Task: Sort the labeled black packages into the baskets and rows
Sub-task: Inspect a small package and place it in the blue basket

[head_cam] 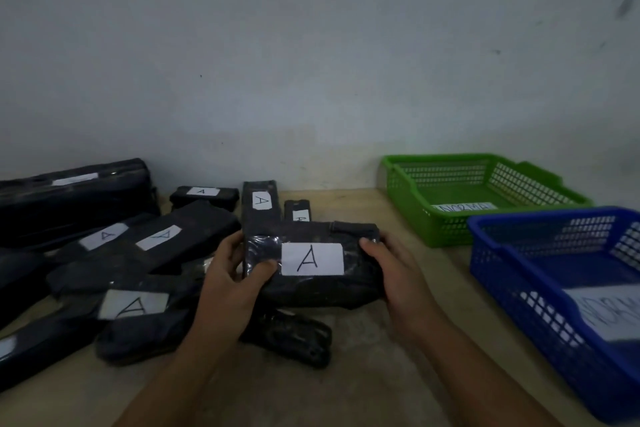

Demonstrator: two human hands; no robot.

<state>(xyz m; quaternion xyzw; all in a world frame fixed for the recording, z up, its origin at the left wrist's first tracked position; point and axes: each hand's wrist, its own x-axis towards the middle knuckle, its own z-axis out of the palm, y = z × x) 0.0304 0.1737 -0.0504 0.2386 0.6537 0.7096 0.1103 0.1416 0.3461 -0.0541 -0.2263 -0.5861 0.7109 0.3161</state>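
Observation:
A black package [311, 288] with a white label marked A is held above the table between both hands. My left hand [232, 284] grips its left end, thumb on top beside the label. My right hand [391, 270] grips its right end. Several more black packages with A labels [149, 246] lie piled to the left and behind. A green basket [408, 208] stands at the back right with a paper label lying inside it. A blue basket [540, 322] sits nearer at the right, also with a paper label inside.
A long black package [69, 201] leans against the wall at the far left. A small black bundle [294, 336] lies under the held package. The wooden table [363, 374] meets a pale wall behind.

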